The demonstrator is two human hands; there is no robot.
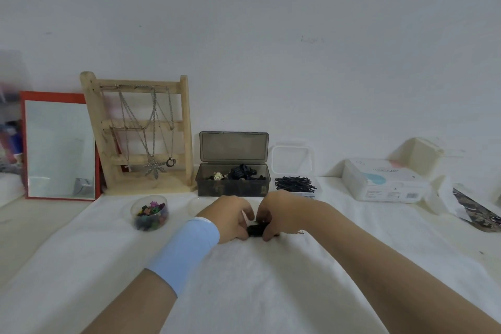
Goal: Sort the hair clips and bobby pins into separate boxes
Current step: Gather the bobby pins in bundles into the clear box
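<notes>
Both my hands meet over the white cloth in front of the boxes. My left hand (pixel 233 218) and my right hand (pixel 279 211) together grip a small black hair clip (pixel 255 230) between their fingertips. A thin bobby pin (pixel 298 232) lies on the cloth just right of my right hand. Behind the hands stands a smoky grey box (pixel 233 187) with its lid up, holding black hair clips and a pale flower clip. To its right a clear box (pixel 315 192) holds a heap of black bobby pins (pixel 294 184), its lid raised behind.
A round clear tub (pixel 150 225) of small coloured clips sits left of my hands. A wooden necklace stand (pixel 141 130) and a red-framed mirror (pixel 59 146) lean against the wall. A white packet (pixel 385 184), a cream box (pixel 417 154) and a patterned pouch (pixel 477 211) lie at the right.
</notes>
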